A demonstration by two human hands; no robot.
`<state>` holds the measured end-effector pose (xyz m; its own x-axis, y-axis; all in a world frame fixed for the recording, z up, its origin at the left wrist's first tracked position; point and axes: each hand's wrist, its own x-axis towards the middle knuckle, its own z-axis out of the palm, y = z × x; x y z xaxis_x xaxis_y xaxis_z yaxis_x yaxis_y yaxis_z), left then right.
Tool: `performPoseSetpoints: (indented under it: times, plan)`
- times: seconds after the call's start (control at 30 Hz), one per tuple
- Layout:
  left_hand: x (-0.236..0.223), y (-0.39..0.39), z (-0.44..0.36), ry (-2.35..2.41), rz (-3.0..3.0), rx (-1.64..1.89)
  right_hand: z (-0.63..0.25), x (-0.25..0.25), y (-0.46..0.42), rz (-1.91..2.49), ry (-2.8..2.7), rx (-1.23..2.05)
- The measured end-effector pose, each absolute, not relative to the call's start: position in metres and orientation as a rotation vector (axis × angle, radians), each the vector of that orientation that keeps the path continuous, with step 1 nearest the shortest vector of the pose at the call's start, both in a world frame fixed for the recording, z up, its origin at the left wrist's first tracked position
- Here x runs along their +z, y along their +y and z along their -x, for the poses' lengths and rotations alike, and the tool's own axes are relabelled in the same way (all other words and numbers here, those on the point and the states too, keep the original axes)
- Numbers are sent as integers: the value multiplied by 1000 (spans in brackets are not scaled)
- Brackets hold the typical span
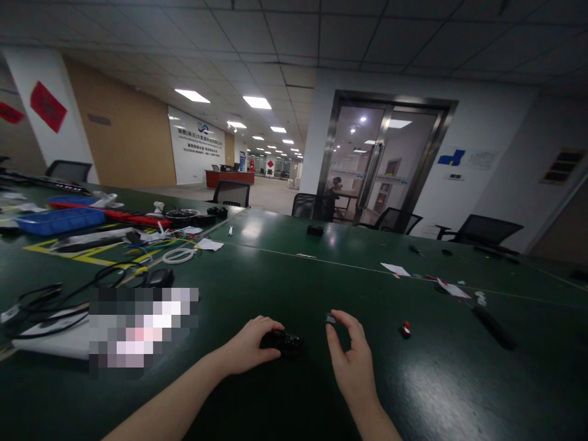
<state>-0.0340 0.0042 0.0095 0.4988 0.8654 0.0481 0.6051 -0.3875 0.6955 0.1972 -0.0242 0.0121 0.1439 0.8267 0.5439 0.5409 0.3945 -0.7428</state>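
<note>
"What's the left hand [248, 346] on?"

"A glossy black object [286, 342] on the green table [257, 278]. Thumb and fingers grip its left end, so that end is hidden; I couldn't name it for you."

"And the right hand [353, 361]?"

"Thumb and forefinger pinch a small dark piece [329, 319], apart from the black object, to its right. The fingertips cover some of it, and I can't tell whether it touches the table. The other fingers are mostly tucked from sight."

"That red-topped bit [405, 329] near the right hand?"

"Lying on the table, too small to make out."

"Further left?"

"A patch of coarse squares [144, 331] masks whatever's there. Both forearms [184, 392] are cut off below."
</note>
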Motion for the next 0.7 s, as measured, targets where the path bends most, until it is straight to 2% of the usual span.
performPoseSetpoints:
  times: [0.7]
  plan:
    - [5,8,30,1201,-2200,597,-179,9,-30,1293,-1704,554]
